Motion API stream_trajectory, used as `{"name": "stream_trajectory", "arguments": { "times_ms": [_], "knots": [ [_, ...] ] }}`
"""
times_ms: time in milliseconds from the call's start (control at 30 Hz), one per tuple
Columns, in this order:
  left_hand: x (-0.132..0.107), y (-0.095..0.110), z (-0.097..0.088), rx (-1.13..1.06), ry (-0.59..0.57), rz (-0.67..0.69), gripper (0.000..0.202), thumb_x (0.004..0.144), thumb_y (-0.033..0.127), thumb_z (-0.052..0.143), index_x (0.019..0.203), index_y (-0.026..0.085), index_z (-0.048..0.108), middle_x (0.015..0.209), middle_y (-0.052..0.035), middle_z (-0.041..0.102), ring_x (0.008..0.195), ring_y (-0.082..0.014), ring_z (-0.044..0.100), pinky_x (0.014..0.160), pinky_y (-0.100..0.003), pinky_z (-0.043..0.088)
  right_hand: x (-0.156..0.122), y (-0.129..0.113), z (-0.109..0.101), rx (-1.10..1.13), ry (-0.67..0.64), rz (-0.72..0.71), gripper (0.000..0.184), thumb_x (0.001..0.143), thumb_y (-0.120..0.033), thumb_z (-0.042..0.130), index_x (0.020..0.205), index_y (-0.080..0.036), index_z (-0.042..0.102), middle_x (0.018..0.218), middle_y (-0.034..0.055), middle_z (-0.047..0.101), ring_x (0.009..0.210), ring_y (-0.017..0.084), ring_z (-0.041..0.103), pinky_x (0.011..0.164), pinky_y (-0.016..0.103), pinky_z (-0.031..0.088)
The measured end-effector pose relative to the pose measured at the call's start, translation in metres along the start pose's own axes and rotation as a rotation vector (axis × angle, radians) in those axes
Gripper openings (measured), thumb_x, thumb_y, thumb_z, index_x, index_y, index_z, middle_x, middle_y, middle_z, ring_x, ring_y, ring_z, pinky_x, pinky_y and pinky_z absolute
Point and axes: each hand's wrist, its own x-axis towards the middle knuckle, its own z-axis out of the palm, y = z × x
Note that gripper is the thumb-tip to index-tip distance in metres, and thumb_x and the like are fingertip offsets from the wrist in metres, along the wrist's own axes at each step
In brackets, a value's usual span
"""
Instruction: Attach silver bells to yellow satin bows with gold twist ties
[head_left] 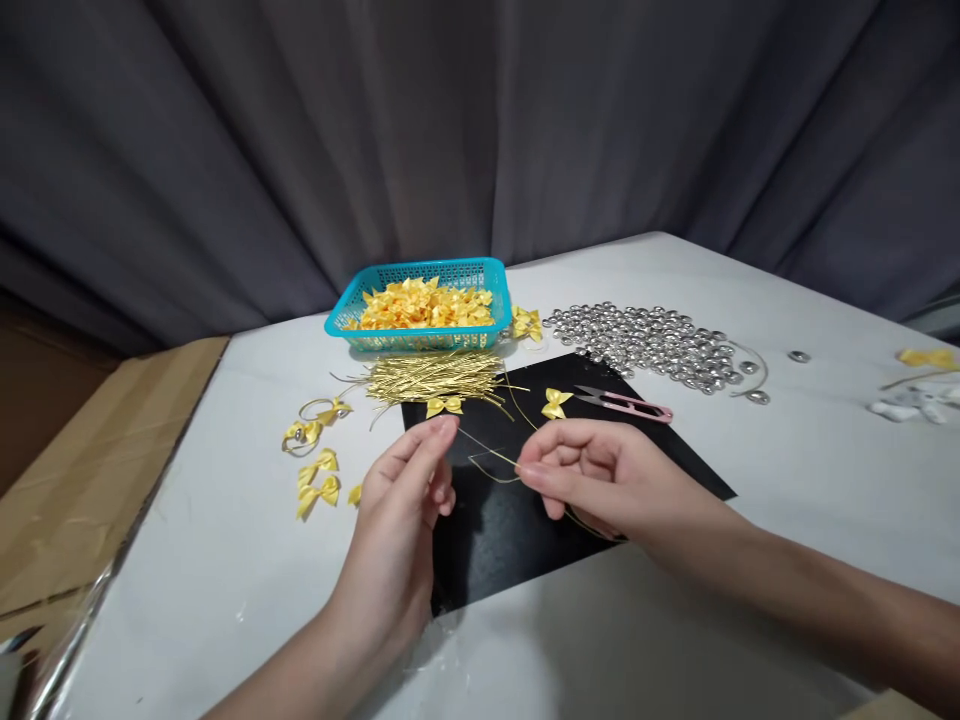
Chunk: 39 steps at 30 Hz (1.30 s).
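Note:
My left hand is closed in a pinch on one end of a thin silvery strand; whether it is a needle, wire or thread is too fine to tell. Opposite it, my right hand pinches a gold cord, which bends in a small loop between the hands and trails below the right palm. Both hands hover over a black mat. Just beyond them on the mat are one yellow ribbon bow, another yellow bow and pink-handled thread snips.
Behind the mat lies a bundle of gold cords, and a turquoise basket full of yellow bows. Silver beads are heaped at right. Loose bows and beaded cord loops lie left. A small white figure sits far right.

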Motion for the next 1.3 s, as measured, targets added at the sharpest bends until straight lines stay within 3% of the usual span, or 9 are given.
{"name": "stream_trajectory", "arguments": {
  "times_ms": [300,500,767,933,1167,1300],
  "knots": [
    [0.0,0.0,-0.003,0.006,0.018,0.007,0.019,0.067,0.029,0.076,0.073,0.017,0.064,0.053,0.0081,0.036,0.046,-0.0036,0.031,0.04,-0.01,0.031,-0.003,-0.001,-0.009,-0.163,0.027,-0.009,0.026,0.073,-0.039,0.068,0.077,-0.016,0.059,0.053,-0.0049,0.052,0.037,0.001,0.028,0.034,0.018,0.016],
    [0.002,0.0,-0.003,0.015,0.018,0.0,0.021,0.064,0.03,0.078,0.072,0.017,0.063,0.053,0.0083,0.036,0.046,-0.0036,0.03,0.04,-0.01,0.031,-0.002,0.002,-0.007,-0.217,0.045,-0.042,0.02,0.073,-0.035,0.065,0.074,-0.016,0.059,0.056,-0.0026,0.051,0.047,0.005,0.04,0.041,0.018,0.026],
    [0.004,0.001,-0.003,0.013,0.003,0.026,0.017,0.07,0.029,0.074,0.074,0.017,0.062,0.054,0.0083,0.035,0.046,-0.0033,0.03,0.04,-0.011,0.031,0.001,-0.001,-0.014,-0.281,0.091,-0.09,0.024,0.07,-0.036,0.069,0.066,-0.017,0.055,0.047,-0.0092,0.027,0.042,0.003,0.022,0.039,0.019,0.017],
    [0.008,0.004,-0.005,-0.024,0.058,0.064,0.017,0.072,0.025,0.072,0.07,0.016,0.059,0.056,0.0087,0.034,0.044,-0.0023,0.031,0.04,-0.011,0.032,0.003,-0.006,-0.029,-0.338,0.063,-0.119,0.026,0.07,-0.04,0.07,0.068,-0.016,0.059,0.053,-0.0056,0.038,0.047,0.004,0.031,0.042,0.019,0.023],
    [0.014,0.005,-0.006,-0.049,0.135,0.074,0.006,0.078,0.021,0.064,0.08,0.016,0.061,0.084,0.0018,0.061,0.062,-0.0055,0.058,0.046,-0.013,0.044,0.004,-0.005,-0.041,-0.377,0.049,-0.033,0.029,0.073,-0.042,0.066,0.077,-0.014,0.061,0.053,-0.005,0.045,0.046,0.004,0.037,0.043,0.02,0.024],
    [0.015,0.007,-0.005,-0.046,0.14,0.034,0.003,0.083,0.018,0.057,0.081,0.016,0.058,0.085,-0.0015,0.069,0.063,-0.0079,0.064,0.047,-0.012,0.047,0.008,0.001,-0.043,-0.352,0.043,-0.016,0.027,0.069,-0.038,0.071,0.075,-0.014,0.06,0.053,-0.0049,0.046,0.048,0.005,0.039,0.046,0.019,0.027]
  ]
}}
